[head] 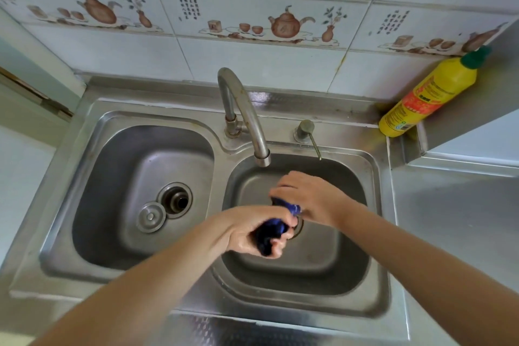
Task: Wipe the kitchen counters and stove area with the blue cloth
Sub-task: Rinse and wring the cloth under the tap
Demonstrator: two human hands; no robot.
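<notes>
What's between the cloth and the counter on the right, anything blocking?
Nothing visible blocks it. Both hands, left hand and right hand, grip the twisted blue cloth over the right basin. The counter to the right shows bare steel; the yellow bottle stands back in the corner by the wall.

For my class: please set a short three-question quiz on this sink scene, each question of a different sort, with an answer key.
1. True or false: the blue cloth is spread flat on the counter.
2. Multiple choice: the faucet spout ends over A) the left basin, B) the right basin, C) the counter.
3. Short answer: what lies loose in the left basin beside its drain?

Key
1. False: the left hand and right hand both grip it, bunched and twisted, over the right basin.
2. B.
3. The round metal drain stopper.
</notes>
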